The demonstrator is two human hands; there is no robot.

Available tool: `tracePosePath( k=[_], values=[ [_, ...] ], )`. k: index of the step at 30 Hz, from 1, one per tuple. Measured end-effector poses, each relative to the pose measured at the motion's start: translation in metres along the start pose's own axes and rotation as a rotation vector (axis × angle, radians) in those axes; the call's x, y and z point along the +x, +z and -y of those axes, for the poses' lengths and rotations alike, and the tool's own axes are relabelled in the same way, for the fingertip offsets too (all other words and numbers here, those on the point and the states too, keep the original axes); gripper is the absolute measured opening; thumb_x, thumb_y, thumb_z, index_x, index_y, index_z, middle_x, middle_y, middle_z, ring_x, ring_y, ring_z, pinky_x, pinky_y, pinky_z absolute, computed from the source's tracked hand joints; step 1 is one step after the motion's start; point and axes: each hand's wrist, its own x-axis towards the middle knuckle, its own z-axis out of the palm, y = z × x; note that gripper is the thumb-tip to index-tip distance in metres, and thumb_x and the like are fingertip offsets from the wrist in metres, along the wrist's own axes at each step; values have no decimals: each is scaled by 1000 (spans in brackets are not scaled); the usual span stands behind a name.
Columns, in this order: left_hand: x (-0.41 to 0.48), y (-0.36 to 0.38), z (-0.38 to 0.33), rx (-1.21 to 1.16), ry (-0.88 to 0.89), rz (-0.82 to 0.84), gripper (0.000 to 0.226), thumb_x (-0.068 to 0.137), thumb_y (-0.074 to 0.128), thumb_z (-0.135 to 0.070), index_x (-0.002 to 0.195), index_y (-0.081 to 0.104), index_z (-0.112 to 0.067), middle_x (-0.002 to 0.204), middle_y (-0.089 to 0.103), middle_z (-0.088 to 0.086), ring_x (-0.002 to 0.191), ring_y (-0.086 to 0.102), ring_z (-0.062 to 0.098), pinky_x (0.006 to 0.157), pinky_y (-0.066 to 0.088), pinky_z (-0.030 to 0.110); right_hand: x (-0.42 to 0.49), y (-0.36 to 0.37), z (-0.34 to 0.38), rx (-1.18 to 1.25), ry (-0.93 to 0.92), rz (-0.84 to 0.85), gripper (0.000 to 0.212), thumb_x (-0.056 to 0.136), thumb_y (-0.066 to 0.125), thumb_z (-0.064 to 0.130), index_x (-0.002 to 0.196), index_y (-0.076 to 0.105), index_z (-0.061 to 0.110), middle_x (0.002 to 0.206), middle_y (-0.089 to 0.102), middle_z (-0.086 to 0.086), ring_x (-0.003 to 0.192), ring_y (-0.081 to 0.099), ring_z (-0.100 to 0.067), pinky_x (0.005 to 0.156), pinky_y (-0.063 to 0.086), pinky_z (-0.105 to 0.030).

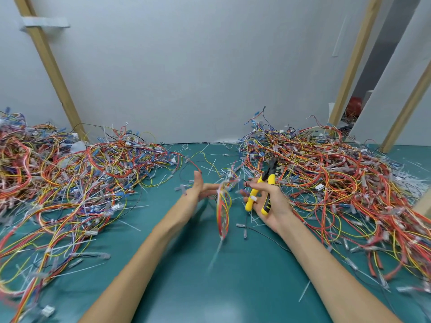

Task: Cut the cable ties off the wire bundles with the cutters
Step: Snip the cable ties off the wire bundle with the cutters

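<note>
We note right hand (pixel 272 202) gripping cutters (pixel 268 177) over worktop (pixel 210 287) centre; wire bundle (pixel 222 210) dangling at left hand (pixel 198 192) fingertips — grip blurred, we cannot tell. Risk: loose hold — bundle drops, blades nick wire.

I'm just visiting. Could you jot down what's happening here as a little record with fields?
Setting: teal table by a white wall
Left hand: fingers straight, tips at a small wire bundle; contact blurred
Right hand: grips yellow-and-black cutters, jaws pointing away from the person
Left pile: tangled coloured wires
Right pile: tangled coloured wires
Litter: loose white ties scattered on the table
</note>
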Motion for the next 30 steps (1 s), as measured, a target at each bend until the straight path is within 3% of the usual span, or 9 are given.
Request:
tracePosePath(
  k=[5, 9, 11, 15, 18, 23, 26, 28, 30],
  values=[
    [-2, 0, 1, -151, -36, 102, 85, 87, 8, -71, 111, 73, -23, 118, 71, -2, 116, 63, 12, 107, 38, 40, -3, 5, -5, 3, 55, 149, 21, 78, 64, -3, 93, 54, 8, 89, 64, -12, 97, 62, -36, 71, 52, -35],
    [-4, 3, 1, -55, 61, 108, 62, 92, 29, -58, 104, 75, -19, 110, 73, -6, 107, 65, 4, 90, 48, 19, -2, 4, -6, 106, 116, 167, 33, 74, 68, 6, 102, 50, 4, 110, 64, -23, 100, 64, -38, 89, 48, -43],
    [-5, 5, 3, -15, 147, 78, 40, 92, 50, -41, 104, 73, -12, 104, 74, -4, 97, 67, 3, 84, 48, 15, -2, 3, -6, 152, 125, 159, 29, 76, 66, 7, 101, 51, 4, 118, 59, -27, 103, 63, -38, 86, 46, -39],
    [-4, 8, 5, 89, 194, 50, 13, 92, 65, -21, 102, 70, -14, 99, 73, -6, 91, 68, 4, 84, 50, 20, -2, 3, -4, 216, 97, 131, 13, 73, 70, 7, 83, 62, 3, 84, 62, -16, 71, 63, -28, 66, 51, -34],
    [-5, 13, 9, 408, 214, -5, 28, 88, 63, -49, 109, 67, -31, 103, 68, -21, 113, 52, 7, 101, 37, 33, -4, 4, -3, 216, 111, 119, 26, 72, 71, 11, 93, 60, 1, 79, 61, -14, 68, 59, -24, 62, 50, -31],
    [-6, 13, 7, 689, 207, 102, 50, 64, 42, -83, 95, 57, -47, 99, 54, -25, 109, 32, 6, 92, 21, 27, -4, 4, -2, 256, 133, 139, 20, 77, 65, 11, 93, 57, 1, 79, 56, -12, 69, 58, -20, 53, 52, -27],
    [-6, 4, 6, 619, 191, 229, 24, 78, 69, -58, 89, 56, -41, 99, 57, -13, 103, 46, 10, 96, 36, 30, -4, 3, -2, 319, 135, 149, 10, 79, 61, 6, 87, 55, 6, 83, 54, -12, 68, 59, -21, 51, 51, -25],
    [-5, -1, 6, 533, 221, 228, 9, 90, 69, -31, 86, 61, -29, 91, 62, -8, 90, 56, 8, 90, 45, 31, -4, 4, -2, 348, 139, 158, 4, 78, 59, 2, 77, 58, 6, 83, 55, -12, 66, 59, -21, 49, 51, -26],
    [-5, -6, 3, 499, 223, 219, 9, 93, 64, -26, 85, 63, -24, 85, 65, -8, 82, 58, 5, 85, 46, 27, -5, 3, -2, 359, 144, 164, 7, 76, 58, 0, 73, 60, 6, 82, 56, -12, 64, 59, -21, 48, 50, -27]
  ],
)
